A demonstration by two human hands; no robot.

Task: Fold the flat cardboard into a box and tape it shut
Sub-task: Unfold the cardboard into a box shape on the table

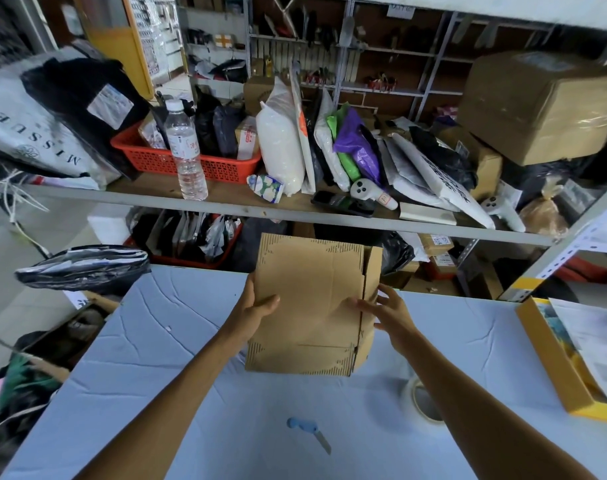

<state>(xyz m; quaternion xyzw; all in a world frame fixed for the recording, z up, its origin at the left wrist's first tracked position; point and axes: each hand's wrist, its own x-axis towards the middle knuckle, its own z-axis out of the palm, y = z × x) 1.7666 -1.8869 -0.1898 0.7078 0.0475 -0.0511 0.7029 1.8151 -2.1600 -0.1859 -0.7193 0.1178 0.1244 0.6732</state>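
1. Flat cardboard (312,306): you hold it upright, clear of the table (191,375), at the far middle of the surface, broad face toward you. Lifted like this, the panels are likely free to swing into a tube.
2. Left hand (257,311): it grips the cardboard's left edge, thumb on the near face and fingers hidden behind. This looks like the anchor for the fold.
3. Right hand (386,313): fingers spread and fairly straight, it touches the right fold, where a side panel already stands slightly apart. It appears placed to push that panel out.
4. Tape roll (421,403): it lies on the table at near right, partly hidden by your right forearm. It is within reach for sealing.
5. Blue-handled knife (310,433): it lies flat at near centre, apart from the roll, probably for cutting tape.
6. Yellow tray (551,368): it sits at the right table edge and holds printed papers (593,341).
7. Red basket (191,161): on the far shelf, left, it holds dark bags and small parcels. A water bottle (187,154) stands just in front.
8. Lower red basket (191,259): on the shelf beneath, it holds upright packets, too cluttered to itemise.
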